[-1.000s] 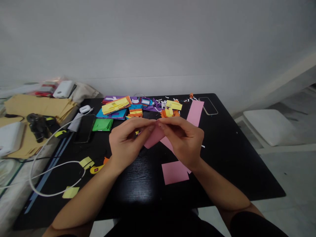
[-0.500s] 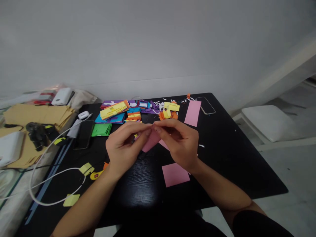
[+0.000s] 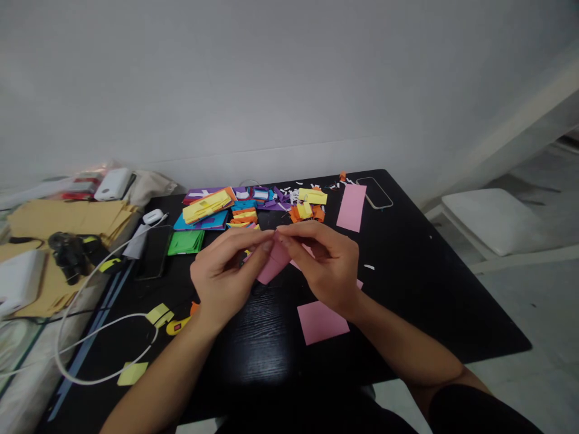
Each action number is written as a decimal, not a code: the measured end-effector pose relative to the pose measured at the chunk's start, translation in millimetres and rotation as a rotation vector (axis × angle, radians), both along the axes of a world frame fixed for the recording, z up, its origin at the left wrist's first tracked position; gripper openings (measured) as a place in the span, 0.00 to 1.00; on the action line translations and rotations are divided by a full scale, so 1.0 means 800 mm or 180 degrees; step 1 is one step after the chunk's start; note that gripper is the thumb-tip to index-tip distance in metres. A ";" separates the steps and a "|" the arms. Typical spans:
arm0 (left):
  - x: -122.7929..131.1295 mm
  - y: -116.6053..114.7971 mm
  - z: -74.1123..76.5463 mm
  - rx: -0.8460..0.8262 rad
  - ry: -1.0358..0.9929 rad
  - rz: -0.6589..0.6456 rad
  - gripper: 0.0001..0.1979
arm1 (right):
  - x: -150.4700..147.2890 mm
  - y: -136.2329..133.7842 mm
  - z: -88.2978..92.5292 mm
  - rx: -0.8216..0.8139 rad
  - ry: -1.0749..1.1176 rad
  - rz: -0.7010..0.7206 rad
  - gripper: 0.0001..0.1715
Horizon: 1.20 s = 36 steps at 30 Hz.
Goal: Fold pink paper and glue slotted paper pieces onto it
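A piece of pink paper [image 3: 274, 265] hangs from my fingertips above the black table [image 3: 253, 337]. My left hand [image 3: 228, 274] pinches its upper edge between thumb and forefinger. Close beside it, my right hand [image 3: 328, 259] pinches the same edge, the two sets of fingertips almost touching. The fingers cover the top of the paper. Partly behind my right hand lies more pink paper. Nearer to me, a flat pink sheet [image 3: 322, 322] rests on the table, and another pink sheet [image 3: 351, 208] lies farther back on the right.
Stacks of folded yellow paper [image 3: 208, 206] and green paper [image 3: 186, 242] lie at the back left, with paper scraps beside them. A phone [image 3: 154, 252], a white cable [image 3: 113, 383] and a yellow cutter [image 3: 177, 326] are on the left. A clear phone case [image 3: 375, 194] lies back right, near a stool [image 3: 493, 220].
Both hands keep their pinch on the pink paper and have barely shifted. The whole view has tilted and moved slightly.
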<state>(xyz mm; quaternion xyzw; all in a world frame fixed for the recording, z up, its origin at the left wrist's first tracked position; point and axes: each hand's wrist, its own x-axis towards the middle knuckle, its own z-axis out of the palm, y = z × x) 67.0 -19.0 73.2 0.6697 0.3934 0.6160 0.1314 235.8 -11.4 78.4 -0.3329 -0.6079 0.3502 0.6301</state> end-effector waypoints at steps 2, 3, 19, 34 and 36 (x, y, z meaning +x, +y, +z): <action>0.000 0.000 0.000 0.0008 -0.0023 0.0009 0.15 | 0.000 0.000 -0.001 0.0074 -0.0046 0.0050 0.09; 0.000 0.000 0.000 0.0007 -0.0038 0.0015 0.16 | 0.001 0.000 -0.001 0.0114 -0.0066 0.0062 0.11; -0.001 0.001 0.004 -0.0346 -0.0184 -0.0195 0.12 | 0.004 0.007 -0.005 0.0355 -0.0046 0.0060 0.15; -0.025 0.009 0.028 -0.0745 0.0692 -0.0410 0.03 | 0.019 0.016 0.001 0.0251 -0.0664 0.0501 0.13; -0.026 0.009 0.030 -0.0694 0.0800 -0.0437 0.03 | 0.020 0.017 0.002 0.0164 -0.0699 0.0530 0.11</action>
